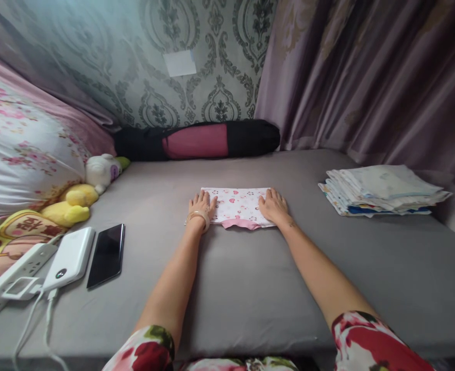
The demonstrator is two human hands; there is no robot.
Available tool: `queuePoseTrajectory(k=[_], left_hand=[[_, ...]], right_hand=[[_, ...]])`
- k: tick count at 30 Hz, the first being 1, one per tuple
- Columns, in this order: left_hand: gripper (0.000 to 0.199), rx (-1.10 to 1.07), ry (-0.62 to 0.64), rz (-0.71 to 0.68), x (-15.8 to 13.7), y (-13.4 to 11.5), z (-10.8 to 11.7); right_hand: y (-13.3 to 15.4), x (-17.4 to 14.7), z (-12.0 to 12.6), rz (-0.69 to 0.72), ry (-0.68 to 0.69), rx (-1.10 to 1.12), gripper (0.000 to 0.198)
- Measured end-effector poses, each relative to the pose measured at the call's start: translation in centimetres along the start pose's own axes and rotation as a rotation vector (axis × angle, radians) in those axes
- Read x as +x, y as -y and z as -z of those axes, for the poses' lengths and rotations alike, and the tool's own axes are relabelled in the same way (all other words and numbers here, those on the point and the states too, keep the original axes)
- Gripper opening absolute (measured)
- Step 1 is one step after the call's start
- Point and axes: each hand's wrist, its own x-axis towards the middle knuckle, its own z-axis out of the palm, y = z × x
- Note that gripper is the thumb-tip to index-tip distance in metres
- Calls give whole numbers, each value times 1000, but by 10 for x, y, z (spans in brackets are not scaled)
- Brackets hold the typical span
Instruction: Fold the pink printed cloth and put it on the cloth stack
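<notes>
Left hand (pixel 203 206), right hand (pixel 274 207) flat on cloth (pixel 237 207).

Nothing reads clearly: near the grey cloth-covered surface's (pixel 242 299) left edge, brown-red characters (pixel 33 228) mark a yellow plush cushion (pixel 13 225); blurred signs show on a white rectangular power bank's (pixel 71 252) round black display (pixel 61 273).

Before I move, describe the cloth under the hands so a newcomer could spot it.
On the grey sheet, look in front of the long black roll. A folded white cloth lies under the left hand and the right hand. Unlike the stack of cloths to the right, it lies alone and shows a wavy pink edge.
</notes>
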Motion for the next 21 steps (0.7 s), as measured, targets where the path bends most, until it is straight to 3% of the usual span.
queuePoseTrajectory(k=[7, 14, 21], left_hand=[[62, -42, -62, -26, -1, 4, -4], [61, -14, -239, -50, -15, -1, 1], [66, 16, 18, -36, -19, -11, 3]], right_hand=[[-2, 1, -2, 8, 15, -2, 61], [10, -2, 3, 72, -77, -59, 59], [20, -5, -2, 65, 21, -76, 63]])
